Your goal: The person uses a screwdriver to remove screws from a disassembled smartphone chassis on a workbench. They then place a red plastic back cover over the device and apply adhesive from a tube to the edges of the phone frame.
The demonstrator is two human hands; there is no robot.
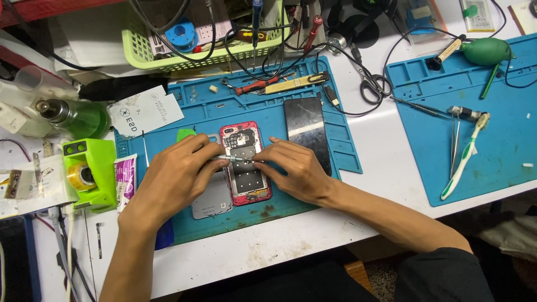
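An opened red phone [245, 184] lies back-up on a blue work mat [291, 201], its insides showing. My left hand [176, 176] rests on the mat at the phone's left side and holds a thin metal screwdriver [230, 159] across the phone. My right hand [293, 168] rests on the phone's right edge, fingertips meeting the screwdriver's tip end over the phone's middle. A grey back cover [212, 201] lies under my left hand. A black screen panel [306, 126] lies just right of the phone.
A green tape dispenser [89, 170] and a small tube [125, 179] stand left of the mat. A green basket [184, 50] with cables sits at the back. Scissors [372, 84], a second blue mat [503, 140] with tweezers [454, 142] and a toothbrush [464, 159] lie to the right.
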